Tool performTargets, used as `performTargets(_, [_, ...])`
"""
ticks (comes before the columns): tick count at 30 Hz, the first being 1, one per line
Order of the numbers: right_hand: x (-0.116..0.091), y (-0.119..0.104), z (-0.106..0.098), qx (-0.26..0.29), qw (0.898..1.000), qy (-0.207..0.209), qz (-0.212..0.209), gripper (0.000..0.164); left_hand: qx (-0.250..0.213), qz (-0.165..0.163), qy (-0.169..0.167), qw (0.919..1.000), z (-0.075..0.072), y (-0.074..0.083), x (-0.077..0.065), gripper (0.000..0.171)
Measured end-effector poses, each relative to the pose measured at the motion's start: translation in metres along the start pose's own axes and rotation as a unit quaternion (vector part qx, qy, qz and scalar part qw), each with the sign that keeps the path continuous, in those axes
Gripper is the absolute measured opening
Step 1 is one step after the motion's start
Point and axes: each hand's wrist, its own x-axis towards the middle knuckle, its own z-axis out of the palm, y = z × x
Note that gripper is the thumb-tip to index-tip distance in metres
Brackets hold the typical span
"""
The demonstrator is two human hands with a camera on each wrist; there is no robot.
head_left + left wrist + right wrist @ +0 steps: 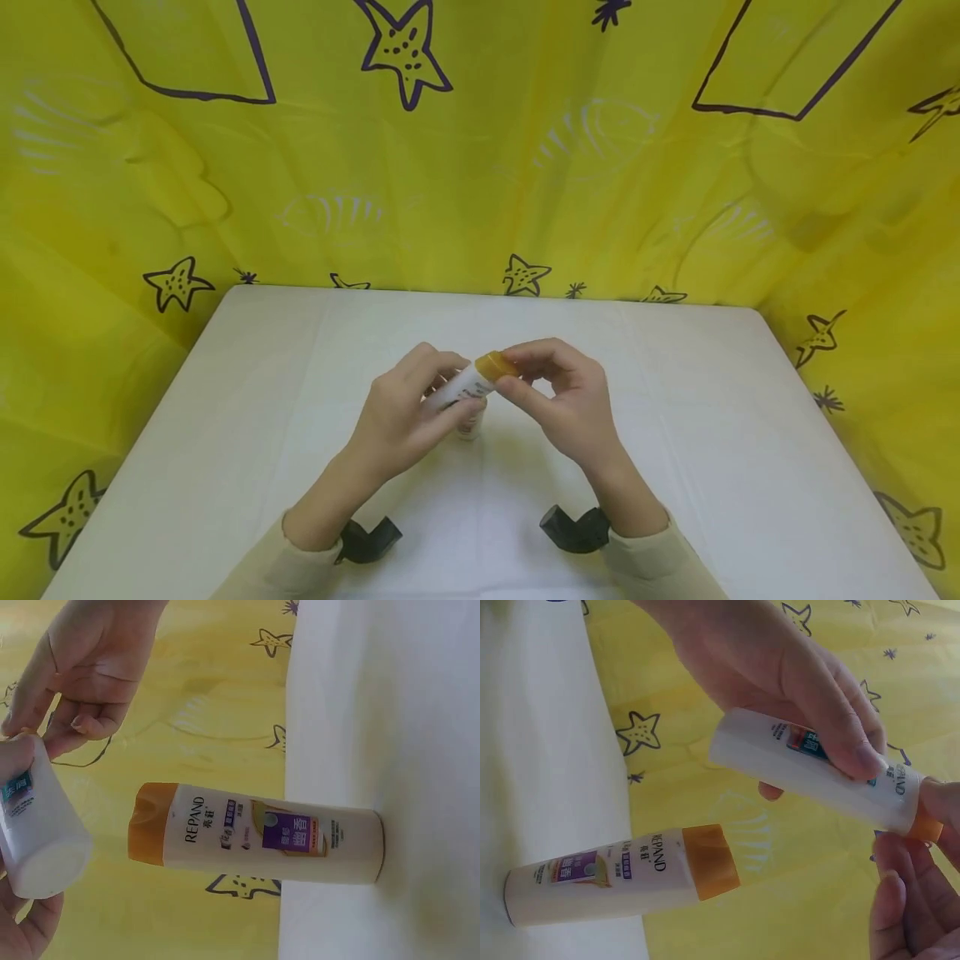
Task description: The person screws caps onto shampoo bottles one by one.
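Note:
My left hand [401, 412] grips a white shampoo-type bottle [761, 761] round its body, tilted above the table. The bottle has a teal label and an orange cap [493, 367]. Thumb and fingers of my right hand [573, 400] pinch that cap, which points up and to the right in the head view. Below the hands a second white bottle [270, 838] with a purple label and orange cap stands upright on the table. In the head view the held bottle and left hand hide most of it. Both bottles read REPAND.
A white cloth covers the table [675, 467], whose far edge meets a yellow curtain [480, 167] printed with stars and fish. More curtain hangs along both sides. Black camera mounts [371, 540] sit at both wrists, close above the table.

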Motion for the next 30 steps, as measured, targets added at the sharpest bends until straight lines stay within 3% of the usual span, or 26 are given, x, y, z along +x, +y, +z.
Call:
performTargets(3, [0.001, 0.001, 0.001, 0.009, 0.999, -0.029, 0.028, 0.036, -0.064, -0.047, 0.004, 0.9968, -0.006, 0.008, 0.007, 0.032])
performTargets(5, [0.003, 0.003, 0.002, 0.007, 0.997, -0.049, 0.052, 0.037, -0.104, -0.092, 0.007, 0.9903, -0.01, 0.012, 0.011, 0.032])
performTargets(8, [0.008, 0.006, 0.003, -0.004, 0.995, -0.072, 0.073, 0.034, -0.148, -0.163, 0.005, 0.9754, -0.016, 0.013, 0.017, 0.031])
performTargets(11, [0.017, 0.009, 0.005, -0.022, 0.994, -0.082, 0.073, 0.031, -0.194, -0.209, 0.0, 0.9585, -0.017, 0.007, 0.022, 0.031])
performTargets(16, [0.032, 0.018, 0.008, -0.06, 0.993, -0.079, 0.062, 0.027, -0.232, -0.237, -0.011, 0.9434, -0.011, -0.008, 0.029, 0.031])
performTargets(23, [0.041, 0.036, 0.005, -0.092, 0.991, -0.069, 0.07, 0.025, -0.209, -0.238, -0.026, 0.9481, -0.001, -0.03, 0.037, 0.033])
performTargets(26, [0.041, 0.061, 0.002, -0.103, 0.988, -0.071, 0.085, 0.027, -0.213, -0.247, -0.041, 0.9444, 0.004, -0.04, 0.038, 0.034])
performTargets(30, [0.042, 0.075, 0.001, -0.099, 0.985, -0.078, 0.121, 0.027, -0.215, -0.267, -0.057, 0.9378, 0.013, -0.053, 0.038, 0.032])
